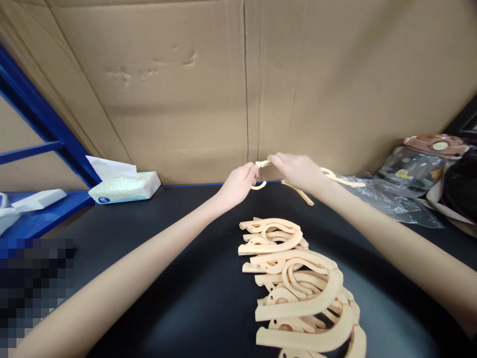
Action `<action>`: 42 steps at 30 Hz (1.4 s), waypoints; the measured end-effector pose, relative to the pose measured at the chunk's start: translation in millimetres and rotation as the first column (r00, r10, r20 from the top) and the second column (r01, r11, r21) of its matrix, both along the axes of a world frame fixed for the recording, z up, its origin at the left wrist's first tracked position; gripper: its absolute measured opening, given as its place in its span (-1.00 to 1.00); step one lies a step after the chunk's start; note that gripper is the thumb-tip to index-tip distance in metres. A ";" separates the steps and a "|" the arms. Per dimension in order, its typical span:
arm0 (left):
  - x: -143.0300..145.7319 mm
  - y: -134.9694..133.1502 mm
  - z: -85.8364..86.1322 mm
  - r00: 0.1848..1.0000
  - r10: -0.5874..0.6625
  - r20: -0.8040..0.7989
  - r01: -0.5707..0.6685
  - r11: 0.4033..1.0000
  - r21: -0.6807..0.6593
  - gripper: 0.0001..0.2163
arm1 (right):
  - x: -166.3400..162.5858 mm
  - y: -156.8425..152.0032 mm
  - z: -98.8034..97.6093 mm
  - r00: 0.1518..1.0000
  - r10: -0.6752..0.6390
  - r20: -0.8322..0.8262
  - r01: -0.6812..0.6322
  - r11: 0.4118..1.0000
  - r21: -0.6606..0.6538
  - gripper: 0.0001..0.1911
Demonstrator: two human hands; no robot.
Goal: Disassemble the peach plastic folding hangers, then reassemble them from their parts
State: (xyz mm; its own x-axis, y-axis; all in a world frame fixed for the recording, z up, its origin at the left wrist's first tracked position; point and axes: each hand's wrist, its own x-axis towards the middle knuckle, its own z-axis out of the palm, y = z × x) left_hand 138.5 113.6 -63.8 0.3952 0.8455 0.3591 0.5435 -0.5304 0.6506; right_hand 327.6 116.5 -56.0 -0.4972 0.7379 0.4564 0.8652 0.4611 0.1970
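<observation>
Hanger (264,163) near frame centre, pinched by your left hand (238,184) and right hand (298,171); folded hangers (290,311) lie lower centre.

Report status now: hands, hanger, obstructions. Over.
Left hand and right hand on one beige hanger, near cardboard wall. Pile of similar hangers on black tabletop, nearer camera. Nothing seen blocking the hands.
</observation>
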 end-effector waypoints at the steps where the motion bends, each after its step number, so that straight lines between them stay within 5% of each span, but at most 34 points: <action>1: 2.2 0.4 -1.7 0.999 0.031 -0.033 -0.030 0.999 0.030 -0.72 | -0.2 2.2 -1.6 0.998 -0.017 -0.061 0.012 0.997 -0.082 -0.63; 7: 16.9 3.9 -10.2 0.960 0.153 -0.234 -0.135 0.986 0.093 -0.74 | 9.7 17.2 -4.9 0.941 -0.068 -0.331 -0.055 0.936 -0.348 -0.80; 12: 23.1 18.6 -21.8 0.934 0.160 -0.320 -0.171 0.985 -0.006 -0.71 | 27.0 22.9 6.1 0.750 -0.216 -0.625 -0.100 0.897 -0.430 -0.74; 20: 18.3 34.2 -31.2 0.946 0.151 -0.286 -0.223 0.945 -0.239 -0.71 | 20.1 16.7 25.9 0.313 -0.216 -0.925 -0.242 0.924 -0.298 -0.65; 23: 18.5 26.2 -22.6 0.970 0.189 -0.153 -0.223 0.940 -0.258 -0.72 | 14.7 15.1 28.1 0.045 -0.143 -0.989 -0.335 0.931 -0.149 -0.76; 26: 19.5 19.1 -9.2 0.992 0.120 0.043 -0.097 0.933 -0.347 -0.59 | 11.3 16.0 26.0 -0.083 -0.058 -0.995 -0.311 0.950 -0.029 -0.82; 29: 17.8 15.2 3.3 0.966 0.040 0.255 0.081 0.890 -0.448 -0.56 | 12.8 17.6 22.7 0.032 0.035 -0.999 -0.280 0.960 0.025 -0.81; 32: 10.7 13.9 12.0 0.901 0.095 0.423 0.131 0.871 -0.474 -0.75 | 18.7 16.3 21.0 0.406 0.108 -0.907 -0.142 0.988 0.054 -0.83; 36: -1.1 14.8 17.3 0.806 0.195 0.559 0.116 0.873 -0.473 -0.78 | 17.0 6.3 19.2 0.878 -0.003 -0.478 0.036 0.998 0.060 -0.84; 38: -3.7 14.8 17.1 0.785 0.201 0.586 0.131 0.870 -0.475 -0.78 | 7.4 -1.3 17.0 0.974 -0.064 -0.216 0.088 0.991 0.101 -0.82; 42: -1.1 9.9 14.8 0.804 0.167 0.571 0.168 0.857 -0.487 -0.78 | -14.7 -16.4 13.5 0.994 -0.038 0.100 0.016 0.977 0.211 -0.75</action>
